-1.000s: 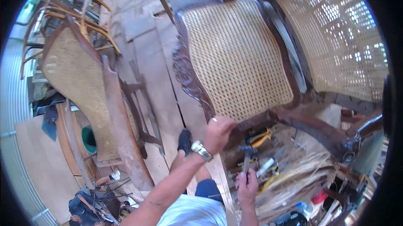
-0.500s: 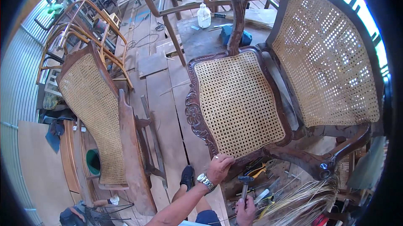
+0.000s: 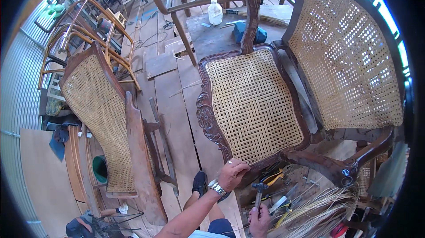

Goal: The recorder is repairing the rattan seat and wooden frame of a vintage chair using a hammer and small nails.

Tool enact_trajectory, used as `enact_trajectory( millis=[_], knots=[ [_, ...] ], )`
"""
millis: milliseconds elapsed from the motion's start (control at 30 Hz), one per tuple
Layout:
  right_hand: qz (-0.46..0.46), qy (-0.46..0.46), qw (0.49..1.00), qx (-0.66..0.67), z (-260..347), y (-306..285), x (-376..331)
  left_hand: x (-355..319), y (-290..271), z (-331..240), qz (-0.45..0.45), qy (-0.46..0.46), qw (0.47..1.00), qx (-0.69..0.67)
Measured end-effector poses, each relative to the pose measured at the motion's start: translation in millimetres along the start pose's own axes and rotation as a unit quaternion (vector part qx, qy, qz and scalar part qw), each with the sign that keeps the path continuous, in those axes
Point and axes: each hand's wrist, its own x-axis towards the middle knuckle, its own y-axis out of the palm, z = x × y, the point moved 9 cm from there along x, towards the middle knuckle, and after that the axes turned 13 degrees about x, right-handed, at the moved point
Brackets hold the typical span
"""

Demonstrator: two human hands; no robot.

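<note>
A carved dark wood armchair (image 3: 206, 118) has a woven cane seat (image 3: 256, 105) and a woven cane back (image 3: 343, 61). At the seat's near corner, my left hand (image 3: 233, 174) rests against the carved frame, thumb and fingers pinched together. Whatever lies between those fingertips is hidden. A wristwatch is on my left wrist. Lower right of it, my right hand (image 3: 259, 221) grips the handle of a small hammer (image 3: 259, 187), its head up and below the seat edge, apart from the chair.
Pliers with yellow handles (image 3: 273, 178), other tools and a bundle of loose cane strands (image 3: 321, 207) lie below the armchair. A long cane chair (image 3: 99, 118) stands left. Behind are a white bottle (image 3: 215, 12) and blue cloth (image 3: 252, 33). Another person (image 3: 82, 227) is at lower left.
The view has shifted slightly, with the armchair a little higher in it. My left hand stays at the seat corner and my right hand keeps the hammer. The other person has moved slightly.
</note>
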Motion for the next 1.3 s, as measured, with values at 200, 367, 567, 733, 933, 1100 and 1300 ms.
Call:
enact_trajectory(
  millis=[200, 367, 567, 733, 933, 1100, 1300],
  knots=[
    [-0.036, -0.048, 0.996, -0.062, 10, -3, -4, -1, -4, -2, -0.013, -0.001, 1.0, 0.004],
    [-0.001, 0.029, 0.999, 0.034, -10, 1, 2, -3, 2, 2, -0.028, -0.008, 0.999, 0.013],
    [0.025, 0.033, 0.989, 0.141, -1, 4, 3, 5, -7, 0, -0.069, -0.065, 0.995, 0.012],
    [0.01, 0.041, 0.988, 0.148, -11, 2, 2, 4, 1, 3, -0.105, -0.049, 0.993, 0.005],
    [0.009, 0.062, 0.988, 0.144, -20, 0, -7, 2, 5, -2, -0.105, -0.038, 0.993, 0.029],
    [0.013, 0.062, 0.988, 0.144, -23, -2, -6, 1, 2, -2, -0.105, -0.042, 0.993, 0.031],
    [0.002, 0.044, 0.987, 0.156, -16, -12, 0, 2, 3, -3, -0.085, -0.041, 0.995, 0.026]
  ],
)
